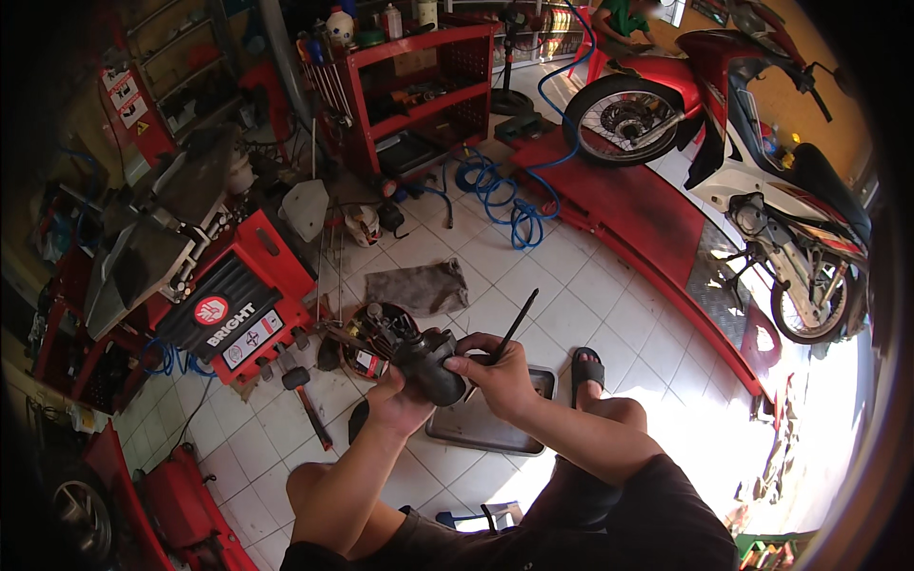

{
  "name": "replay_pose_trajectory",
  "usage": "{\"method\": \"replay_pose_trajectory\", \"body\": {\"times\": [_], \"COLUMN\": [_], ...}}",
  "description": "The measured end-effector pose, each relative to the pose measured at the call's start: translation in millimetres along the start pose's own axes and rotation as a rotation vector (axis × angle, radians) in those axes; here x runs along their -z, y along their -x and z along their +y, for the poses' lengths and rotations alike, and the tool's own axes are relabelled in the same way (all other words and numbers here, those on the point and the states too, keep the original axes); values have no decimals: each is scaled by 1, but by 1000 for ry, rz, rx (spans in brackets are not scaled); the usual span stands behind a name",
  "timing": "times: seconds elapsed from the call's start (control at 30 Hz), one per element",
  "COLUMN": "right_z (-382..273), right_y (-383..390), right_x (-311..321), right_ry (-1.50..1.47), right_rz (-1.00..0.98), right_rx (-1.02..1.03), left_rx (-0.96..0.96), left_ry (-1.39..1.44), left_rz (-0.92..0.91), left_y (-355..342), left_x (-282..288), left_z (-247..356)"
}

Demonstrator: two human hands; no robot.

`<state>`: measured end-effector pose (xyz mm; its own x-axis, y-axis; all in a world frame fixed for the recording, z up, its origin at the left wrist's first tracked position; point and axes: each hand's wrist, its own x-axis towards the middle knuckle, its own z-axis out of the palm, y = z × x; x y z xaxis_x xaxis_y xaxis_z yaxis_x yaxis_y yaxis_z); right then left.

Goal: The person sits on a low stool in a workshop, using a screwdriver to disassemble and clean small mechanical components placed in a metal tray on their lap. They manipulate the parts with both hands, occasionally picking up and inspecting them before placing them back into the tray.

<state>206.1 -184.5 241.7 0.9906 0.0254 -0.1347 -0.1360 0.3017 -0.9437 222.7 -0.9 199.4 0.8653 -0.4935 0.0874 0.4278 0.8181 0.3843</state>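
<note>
My left hand (396, 407) is closed round the lower left side of a dark rounded vehicle part (436, 374), which looks like a carburetor with a black dome-like end. My right hand (499, 377) grips a slim dark screwdriver (521, 319), its tip pointing up and away. Thumb and fingers of that hand also touch the part's right side. Beneath both hands, a shallow metal tray (487, 442) lies on the floor, partly covered by my hands and the part. Beyond the part sits a round container of tools (367, 328), partly hidden.
A grey rag (419, 287) and a hammer (309, 409) lie on the tiles. At left stands a red-and-black machine (252, 314). Farther off are a red tool cart (419, 52), a coiled blue hose (495, 190), and a motorcycle (724, 124) on a red lift (628, 200). A person (624, 24) sits behind.
</note>
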Motion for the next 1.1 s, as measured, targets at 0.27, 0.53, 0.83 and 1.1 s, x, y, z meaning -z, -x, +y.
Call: {"method": "replay_pose_trajectory", "body": {"times": [0.27,0.53,0.83,1.1], "right_z": [8,-7,9,5], "right_y": [-10,-13,-18,-17], "right_x": [9,12,13,13], "right_ry": [63,261,559,631], "right_rz": [32,-22,-41,-79], "right_rx": [46,19,65,71], "left_rx": [-90,-64,96,218], "left_ry": [-147,-184,-76,-3], "left_rz": [61,218,473,638], "left_y": [-2,6,5,9], "left_x": [-1,-25,5,-11], "left_z": [-9,-8,-25,-30]}}
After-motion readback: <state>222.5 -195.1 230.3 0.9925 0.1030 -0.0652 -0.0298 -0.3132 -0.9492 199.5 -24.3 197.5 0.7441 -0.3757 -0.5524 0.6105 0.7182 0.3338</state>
